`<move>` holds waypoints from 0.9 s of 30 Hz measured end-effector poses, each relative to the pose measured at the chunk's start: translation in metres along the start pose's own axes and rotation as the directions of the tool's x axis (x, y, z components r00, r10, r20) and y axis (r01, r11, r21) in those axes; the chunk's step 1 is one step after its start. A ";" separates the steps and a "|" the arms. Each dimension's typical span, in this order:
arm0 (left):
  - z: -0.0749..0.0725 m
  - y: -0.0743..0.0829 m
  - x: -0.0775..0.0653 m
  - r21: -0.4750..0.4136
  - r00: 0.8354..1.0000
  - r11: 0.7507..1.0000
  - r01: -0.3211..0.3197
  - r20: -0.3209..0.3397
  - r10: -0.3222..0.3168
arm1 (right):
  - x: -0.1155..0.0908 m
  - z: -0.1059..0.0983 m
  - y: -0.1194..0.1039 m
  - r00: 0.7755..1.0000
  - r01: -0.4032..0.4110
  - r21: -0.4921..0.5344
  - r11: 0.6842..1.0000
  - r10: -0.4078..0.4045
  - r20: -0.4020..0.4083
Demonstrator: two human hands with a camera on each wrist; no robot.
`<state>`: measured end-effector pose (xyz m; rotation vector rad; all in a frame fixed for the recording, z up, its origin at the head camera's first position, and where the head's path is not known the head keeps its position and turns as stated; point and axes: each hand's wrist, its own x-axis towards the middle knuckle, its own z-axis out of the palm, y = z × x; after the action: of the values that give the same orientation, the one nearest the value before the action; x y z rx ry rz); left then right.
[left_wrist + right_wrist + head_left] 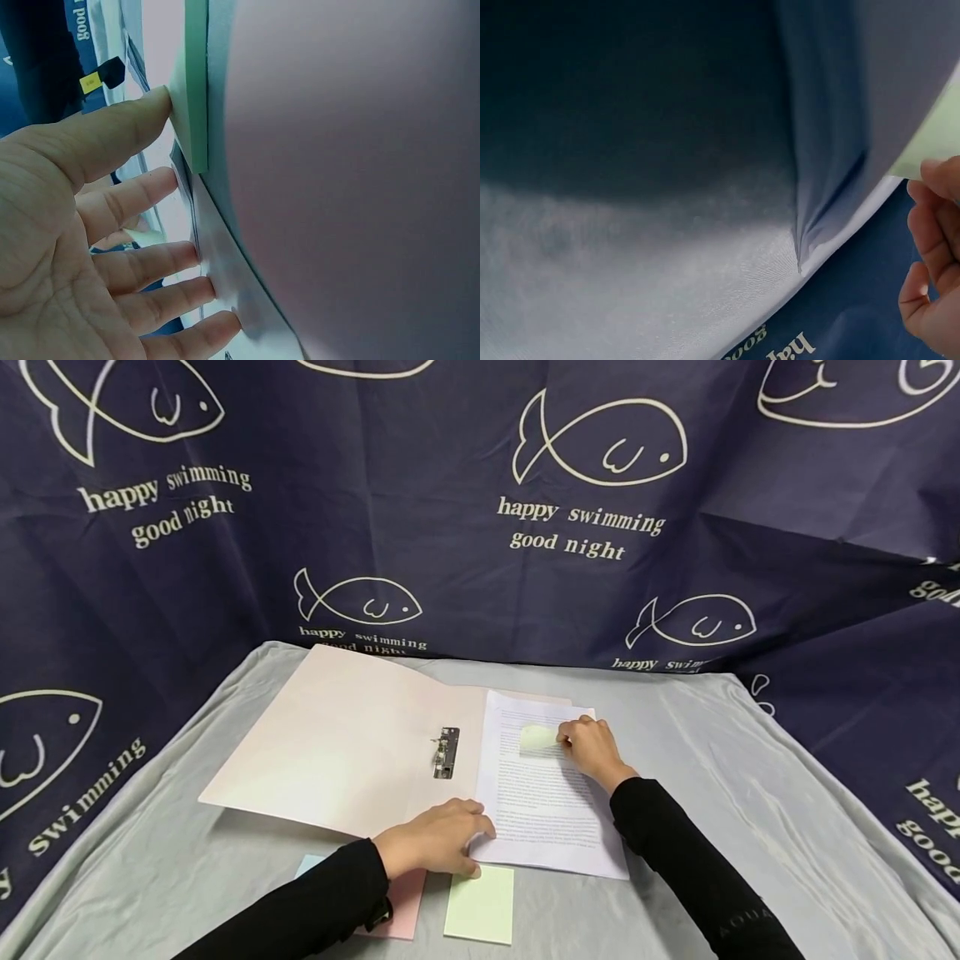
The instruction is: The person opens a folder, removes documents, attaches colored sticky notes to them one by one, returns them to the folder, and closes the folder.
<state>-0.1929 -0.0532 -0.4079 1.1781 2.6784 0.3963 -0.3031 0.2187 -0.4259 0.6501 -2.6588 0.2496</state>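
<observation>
Folder point(322, 743), one; right hand point(597, 749) pinches one green note point(537, 738).

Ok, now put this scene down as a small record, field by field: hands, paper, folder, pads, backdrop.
right-hand grip: pinches a pale green sticky note over the upper text of the printed page
left-hand grip: fingers spread at the page's lower left edge, thumb at the green pad
folder: lies open, metal clip left of the page
page: on the folder's right side
partly hidden by left sleeve: pink pad, blue pad
backdrop: dark blue
</observation>
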 end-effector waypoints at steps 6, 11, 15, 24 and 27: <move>-0.001 0.001 0.001 -0.002 1.000 1.000 0.006 0.002 -0.006 | -0.001 0.000 0.002 0.990 -0.004 0.058 0.998 -0.004 0.139; 0.000 0.001 0.000 -0.004 1.000 1.000 0.012 0.004 -0.011 | 0.001 -0.001 0.002 0.983 -0.007 0.101 0.995 -0.011 0.183; -0.001 0.000 0.001 0.001 1.000 1.000 -0.007 -0.008 0.007 | 0.002 -0.002 0.001 0.985 0.005 0.101 0.995 -0.022 0.173; -0.003 -0.002 0.005 0.005 0.999 0.999 -0.034 0.015 0.034 | 0.001 -0.006 -0.001 0.954 -0.011 0.095 0.995 -0.018 0.300; -0.005 -0.002 0.007 0.009 0.999 0.999 -0.045 0.024 0.045 | 0.000 -0.007 -0.002 0.947 -0.048 0.135 0.990 0.003 0.321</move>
<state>-0.2001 -0.0503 -0.4042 1.2398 2.6402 0.3744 -0.3003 0.2184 -0.4197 0.7571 -2.9826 0.3704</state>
